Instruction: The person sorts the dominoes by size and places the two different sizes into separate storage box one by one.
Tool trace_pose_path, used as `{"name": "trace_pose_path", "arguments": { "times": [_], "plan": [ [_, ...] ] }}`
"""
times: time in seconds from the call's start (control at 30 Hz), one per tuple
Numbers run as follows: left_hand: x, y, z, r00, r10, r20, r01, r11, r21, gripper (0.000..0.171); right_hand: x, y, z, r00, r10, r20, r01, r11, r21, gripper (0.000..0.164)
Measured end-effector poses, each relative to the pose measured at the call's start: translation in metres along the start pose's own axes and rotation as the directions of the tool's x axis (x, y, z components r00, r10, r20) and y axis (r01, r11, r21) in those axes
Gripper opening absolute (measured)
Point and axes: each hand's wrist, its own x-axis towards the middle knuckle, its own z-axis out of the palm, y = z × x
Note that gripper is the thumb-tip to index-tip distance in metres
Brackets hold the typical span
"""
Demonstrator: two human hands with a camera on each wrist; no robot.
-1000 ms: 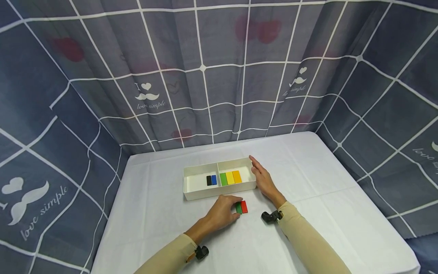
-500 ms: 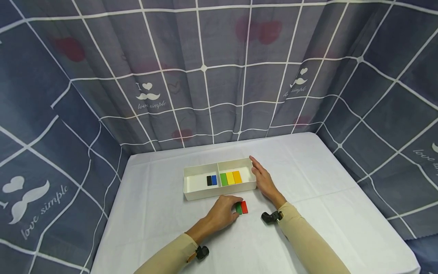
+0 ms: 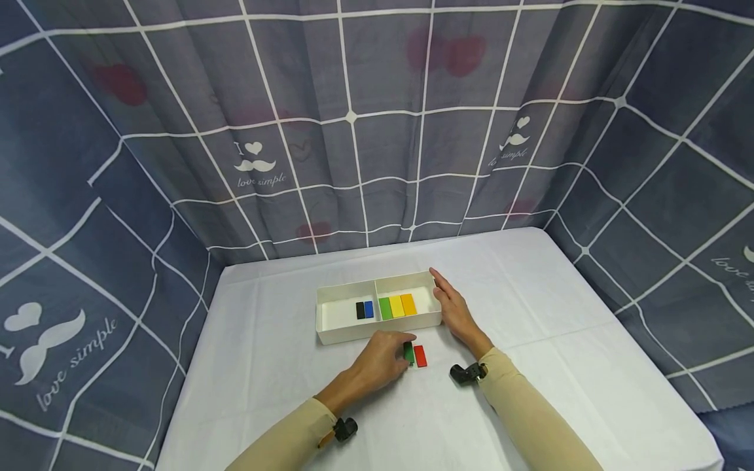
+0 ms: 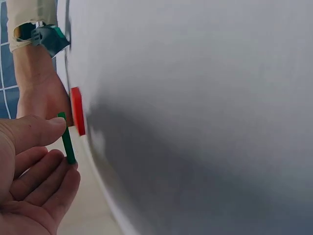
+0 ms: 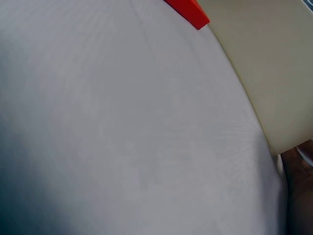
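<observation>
A thin dark green block [image 4: 68, 139] is pinched between the thumb and fingertips of my left hand [image 3: 379, 358], tilted, just in front of the box. Right beside it, a red block [image 3: 420, 356] lies on the white cloth. My right hand [image 3: 456, 314] rests along the right end of a cream two-compartment box [image 3: 347, 335], its index finger stretched toward the far corner. Black [image 3: 360, 310] and blue [image 3: 368, 309] blocks sit in the left compartment. In the right one, light green [image 3: 385, 308], yellow [image 3: 396, 306] and orange [image 3: 408, 304] blocks stand side by side.
A white cloth covers the table [image 3: 253, 340]. Dark checked curtains [image 3: 383, 157] hang behind it and at both sides. Small black cameras sit at the left wrist [image 3: 345, 430] and right wrist [image 3: 468, 373].
My left hand has drawn the green block slightly up and away from the red one, leaving a gap between them. The right hand and the box have stayed in place.
</observation>
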Motion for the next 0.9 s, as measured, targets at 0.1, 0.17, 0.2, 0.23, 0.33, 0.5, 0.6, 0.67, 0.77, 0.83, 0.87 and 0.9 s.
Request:
{"name": "trace_pose_path", "arguments": {
  "times": [0.1,0.17,0.2,0.23,0.33,0.5,0.6,0.67,0.77,0.83,0.87,0.9],
  "plan": [
    [0.001,0.000,-0.008,1.000,0.018,-0.013,-0.018,1.000,0.006,0.048,0.000,0.000,0.000,1.000,-0.002,0.004,0.002,1.000,-0.006,0.054],
    [0.002,0.000,-0.013,0.999,0.034,-0.025,-0.034,0.999,0.012,0.049,0.000,-0.001,0.000,1.000,0.000,0.002,0.000,1.000,-0.003,0.054],
    [0.002,0.000,-0.015,0.999,0.042,-0.031,-0.042,0.999,0.016,0.048,0.000,-0.001,0.000,1.000,0.001,0.001,-0.001,1.000,0.000,0.054],
    [0.003,0.001,-0.018,0.998,0.047,-0.034,-0.047,0.999,0.017,0.049,-0.001,-0.002,0.000,1.000,0.001,0.000,-0.001,1.000,0.002,0.054],
    [0.003,0.002,-0.023,0.998,0.050,-0.034,-0.049,0.999,0.017,0.049,-0.001,-0.002,0.000,1.000,0.001,-0.002,-0.001,1.000,0.005,0.054],
    [0.004,0.003,-0.030,0.999,0.037,-0.028,-0.037,0.999,0.004,0.050,0.000,-0.001,0.001,1.000,0.001,0.003,-0.001,1.000,-0.006,0.054],
    [0.004,0.004,-0.036,0.999,0.030,-0.037,-0.030,1.000,0.010,0.050,0.001,0.000,0.002,1.000,0.004,0.002,-0.004,1.000,-0.002,0.054],
    [0.005,0.003,-0.041,0.999,0.021,-0.043,-0.020,1.000,0.013,0.050,0.001,0.001,0.002,1.000,0.003,0.001,-0.003,1.000,-0.002,0.054],
    [0.006,0.002,-0.051,0.998,0.012,-0.063,-0.011,1.000,0.004,0.049,0.001,0.001,0.002,1.000,0.001,0.000,-0.001,1.000,-0.003,0.054],
    [0.007,-0.001,-0.058,0.997,0.012,-0.079,-0.012,1.000,-0.009,0.049,0.000,0.000,0.002,1.000,0.001,-0.001,-0.001,1.000,-0.001,0.055],
    [0.007,-0.002,-0.061,0.996,0.010,-0.088,-0.012,1.000,-0.012,0.049,0.000,-0.001,0.002,1.000,0.002,-0.002,-0.002,1.000,0.000,0.055],
    [0.007,-0.004,-0.064,0.995,0.012,-0.098,-0.014,1.000,-0.017,0.050,0.000,-0.001,0.002,1.000,0.003,-0.001,-0.003,1.000,-0.006,0.055]
  ]
}}
